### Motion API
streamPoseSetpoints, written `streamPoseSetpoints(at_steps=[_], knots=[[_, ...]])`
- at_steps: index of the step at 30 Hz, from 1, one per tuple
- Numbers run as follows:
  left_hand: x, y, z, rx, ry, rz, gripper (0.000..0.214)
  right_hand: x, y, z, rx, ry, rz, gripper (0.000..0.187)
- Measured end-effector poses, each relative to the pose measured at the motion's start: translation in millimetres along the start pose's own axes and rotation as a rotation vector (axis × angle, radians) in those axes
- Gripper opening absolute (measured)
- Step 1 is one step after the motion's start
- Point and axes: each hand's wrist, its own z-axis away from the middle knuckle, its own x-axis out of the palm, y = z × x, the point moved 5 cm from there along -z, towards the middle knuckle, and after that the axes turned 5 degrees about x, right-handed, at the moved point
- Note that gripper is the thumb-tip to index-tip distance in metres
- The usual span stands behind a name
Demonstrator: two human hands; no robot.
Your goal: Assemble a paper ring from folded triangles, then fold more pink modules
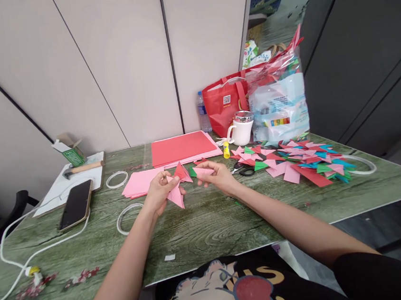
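My left hand [159, 192] is closed on a folded pink paper piece [176, 196], whose pointed end hangs below the fingers. Across a small gap, my right hand [221, 176] pinches a second pink folded paper [203, 171] between thumb and fingers. Just behind the left fingertips stands a red and pink folded paper [182, 172]; whether it touches that hand I cannot tell. A bit of green paper [192, 172] shows between the hands. Both hands are raised over the green wood-patterned table [209, 230].
Right of my hands lie black scissors [247, 171], a yellow glue stick [226, 150] and a pile of coloured folded papers [305, 155]. Behind are red sheets [186, 147], a white mug [242, 129] and bags. Left are a phone [76, 204], a hammer [84, 168] and cables.
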Motion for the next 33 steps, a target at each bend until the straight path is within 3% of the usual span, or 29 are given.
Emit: streamPoseSetpoints(at_steps=[7, 13, 17, 22, 25, 28, 33], knots=[[-0.7, 2, -2, 0.061, 0.02, 0.045, 0.047, 3, -5, 1, -0.066, -0.035, 0.044, 0.028], [3.3, 5, 1, 0.143, -0.098, -0.049, 0.036, 1, -10, 6, -0.123, 0.074, 0.109, 0.032], [9.1, 8, 4, 0.209, -0.132, -0.157, 0.023, -1, -23, 16, -0.309, 0.21, 0.229, 0.029], [12.9, 15, 6, 0.358, -0.145, -0.339, 0.018, 6, -41, 33, -0.641, 0.319, 0.578, 0.011], [11.9, 18, 6, 0.441, -0.146, -0.381, 0.014, 9, -45, 40, -0.755, 0.359, 0.619, 0.011], [7.0, 17, 4, 0.46, -0.083, -0.396, 0.013, 11, -46, 43, -0.807, 0.347, 0.601, 0.013], [2.7, 14, 1, 0.463, -0.032, -0.387, 0.014, 20, -50, 47, -0.892, 0.221, 0.634, 0.012]])
